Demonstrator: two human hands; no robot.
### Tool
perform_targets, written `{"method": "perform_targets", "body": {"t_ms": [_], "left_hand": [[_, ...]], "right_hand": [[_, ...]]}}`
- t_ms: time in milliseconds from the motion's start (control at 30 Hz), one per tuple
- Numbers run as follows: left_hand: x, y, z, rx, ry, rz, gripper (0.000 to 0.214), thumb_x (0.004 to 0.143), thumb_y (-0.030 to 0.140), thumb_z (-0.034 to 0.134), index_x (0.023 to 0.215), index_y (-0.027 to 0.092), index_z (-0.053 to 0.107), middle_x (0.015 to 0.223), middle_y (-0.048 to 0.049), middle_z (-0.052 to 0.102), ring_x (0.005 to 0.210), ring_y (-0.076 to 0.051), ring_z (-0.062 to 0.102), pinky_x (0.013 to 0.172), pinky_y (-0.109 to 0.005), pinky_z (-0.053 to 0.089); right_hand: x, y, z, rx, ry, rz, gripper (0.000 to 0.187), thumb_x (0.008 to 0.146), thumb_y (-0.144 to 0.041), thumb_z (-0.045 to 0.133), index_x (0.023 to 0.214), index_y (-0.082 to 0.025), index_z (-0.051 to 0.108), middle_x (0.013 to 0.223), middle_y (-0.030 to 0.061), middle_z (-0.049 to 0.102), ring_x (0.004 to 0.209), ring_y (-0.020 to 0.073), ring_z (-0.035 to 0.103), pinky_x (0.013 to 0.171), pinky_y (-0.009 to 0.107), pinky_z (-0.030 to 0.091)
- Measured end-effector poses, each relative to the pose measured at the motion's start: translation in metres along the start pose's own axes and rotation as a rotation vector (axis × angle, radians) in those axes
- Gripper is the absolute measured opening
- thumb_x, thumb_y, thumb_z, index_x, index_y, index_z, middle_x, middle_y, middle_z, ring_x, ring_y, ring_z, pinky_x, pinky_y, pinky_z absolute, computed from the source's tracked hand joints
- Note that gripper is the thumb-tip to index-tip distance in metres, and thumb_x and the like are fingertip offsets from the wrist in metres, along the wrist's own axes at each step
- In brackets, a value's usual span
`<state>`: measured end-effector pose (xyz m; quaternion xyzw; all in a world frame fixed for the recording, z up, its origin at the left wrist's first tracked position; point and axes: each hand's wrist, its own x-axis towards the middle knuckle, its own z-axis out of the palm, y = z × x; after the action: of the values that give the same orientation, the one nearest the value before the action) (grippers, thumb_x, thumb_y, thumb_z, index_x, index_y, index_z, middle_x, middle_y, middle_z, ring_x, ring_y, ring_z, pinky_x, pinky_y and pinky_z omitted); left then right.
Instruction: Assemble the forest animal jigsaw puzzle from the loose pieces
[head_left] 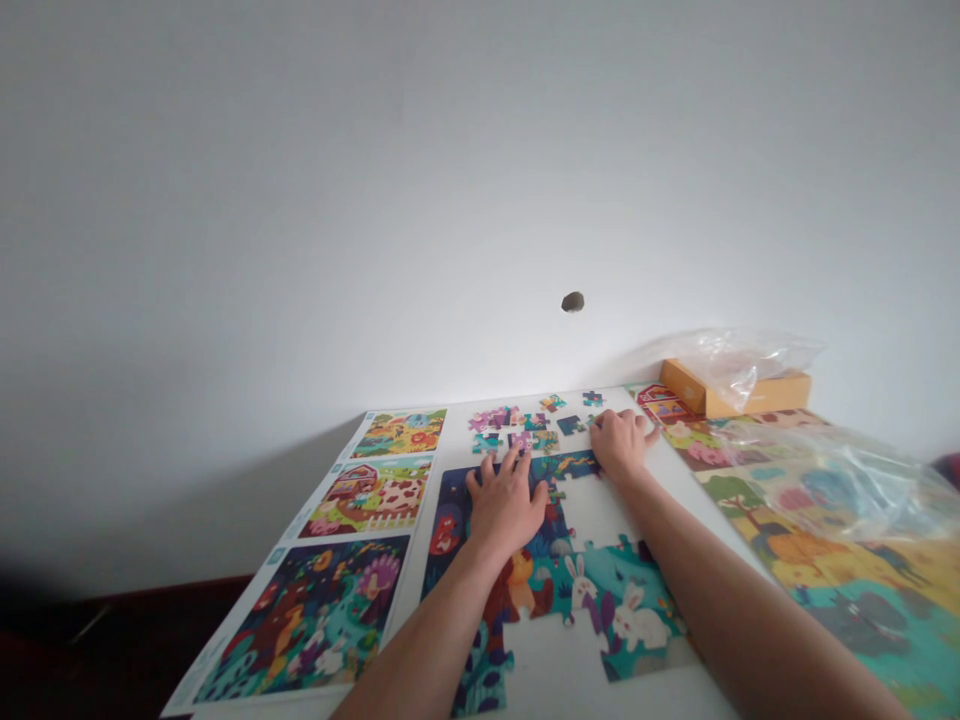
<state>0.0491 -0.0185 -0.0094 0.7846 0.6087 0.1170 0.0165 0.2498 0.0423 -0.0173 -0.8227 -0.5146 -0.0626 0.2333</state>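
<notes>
A partly assembled jigsaw puzzle (536,580) with rabbits and other animals on a dark night scene lies on the white table, with open gaps in its right and lower parts. My left hand (508,507) rests on its upper left, fingers spread, the fingertips at a loose purple puzzle piece (520,440). Beyond the puzzle's top right corner is my right hand (621,442), its fingers bent down around the edge of a small puzzle piece (593,421), mostly hidden. Several loose pieces (491,419) lie scattered past the puzzle's top edge.
Three printed picture sheets (304,620) line the table's left side. On the right lie another assembled puzzle (847,580), a clear plastic bag (877,490) and an orange box (776,393) with more plastic on it. A white wall (450,200) with a hole stands behind.
</notes>
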Motion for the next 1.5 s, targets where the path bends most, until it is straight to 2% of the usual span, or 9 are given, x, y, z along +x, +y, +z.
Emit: {"method": "perform_targets", "body": {"t_ms": [167,300,500,633,800,1000,1100,1300,1500], "left_hand": [[0.0,0.0,-0.001,0.005,0.002,-0.002,0.055,0.089,0.05,0.039,0.14,0.029,0.045,0.153,-0.0035,0.036,0.137,-0.038,0.029,0.105,-0.06,0.03],[0.0,0.0,-0.001,-0.001,0.006,0.0,0.055,0.089,0.049,0.039,0.14,0.029,0.045,0.153,-0.0035,0.037,0.136,-0.038,0.03,0.104,-0.061,0.03],[0.0,-0.001,0.002,-0.029,0.044,0.008,0.054,0.089,0.047,0.041,0.138,0.028,0.048,0.151,-0.0038,0.041,0.134,-0.038,0.033,0.104,-0.061,0.03],[0.0,-0.002,0.003,-0.049,0.065,0.02,0.052,0.088,0.046,0.043,0.136,0.028,0.05,0.15,-0.0033,0.042,0.133,-0.039,0.034,0.102,-0.063,0.031],[0.0,-0.002,0.004,-0.079,0.083,0.021,0.051,0.088,0.045,0.046,0.136,0.028,0.051,0.148,-0.0063,0.044,0.133,-0.04,0.035,0.102,-0.063,0.03],[0.001,-0.002,0.005,-0.14,0.117,0.016,0.049,0.085,0.042,0.053,0.133,0.028,0.054,0.145,-0.0077,0.048,0.132,-0.041,0.036,0.103,-0.064,0.029],[0.005,-0.004,0.005,-0.225,0.194,-0.042,0.048,0.085,0.036,0.057,0.131,0.026,0.054,0.136,-0.0094,0.057,0.127,-0.038,0.044,0.101,-0.059,0.035],[0.017,-0.014,0.007,-0.572,0.375,-0.073,0.036,0.089,0.029,0.056,0.124,0.022,0.057,0.111,-0.0071,0.071,0.11,-0.025,0.061,0.098,-0.041,0.045],[0.022,-0.018,0.013,-0.705,0.389,-0.072,0.024,0.089,0.026,0.056,0.11,0.019,0.065,0.1,-0.0074,0.073,0.096,-0.021,0.067,0.089,-0.034,0.051]], "right_hand": [[-0.001,-0.006,0.004,0.095,-0.119,-0.235,0.033,0.09,-0.031,0.048,0.119,-0.028,0.063,0.134,0.0083,0.055,0.124,0.0314,0.039,0.105,0.061,0.017],[-0.002,-0.011,0.003,0.125,-0.24,-0.346,0.032,0.089,-0.035,0.05,0.119,-0.03,0.063,0.127,0.0058,0.061,0.124,0.0309,0.04,0.105,0.066,0.01],[0.0,-0.009,0.005,0.122,-0.18,-0.28,0.041,0.086,-0.036,0.06,0.126,-0.026,0.059,0.121,0.0102,0.061,0.119,0.0315,0.045,0.106,0.058,0.015],[0.002,-0.008,0.006,0.188,-0.135,-0.244,0.042,0.084,-0.03,0.062,0.126,-0.028,0.059,0.117,0.009,0.061,0.113,0.0276,0.05,0.101,0.046,0.025],[0.004,-0.007,0.004,0.281,-0.105,-0.225,0.021,0.089,-0.031,0.053,0.099,-0.025,0.07,0.102,0.0065,0.065,0.101,0.0235,0.057,0.091,0.038,0.03],[0.005,-0.008,0.002,0.536,-0.024,-0.219,0.016,0.084,-0.034,0.054,0.084,-0.02,0.062,0.081,0.0035,0.069,0.077,0.0195,0.061,0.076,0.031,0.037],[0.002,-0.012,-0.001,0.783,-0.147,-0.277,0.018,0.079,-0.038,0.059,0.08,-0.02,0.058,0.073,0.0023,0.069,0.067,0.0181,0.06,0.067,0.028,0.04],[-0.011,-0.022,-0.009,1.215,-0.681,-0.336,0.032,0.068,-0.043,0.073,0.075,-0.019,0.054,0.062,0.0005,0.066,0.058,0.0161,0.06,0.056,0.025,0.041],[-0.017,-0.025,-0.016,1.098,-0.77,-0.454,0.033,0.069,-0.045,0.073,0.07,-0.016,0.059,0.062,0.0016,0.065,0.052,0.0113,0.05,0.051,0.024,0.036]]}}
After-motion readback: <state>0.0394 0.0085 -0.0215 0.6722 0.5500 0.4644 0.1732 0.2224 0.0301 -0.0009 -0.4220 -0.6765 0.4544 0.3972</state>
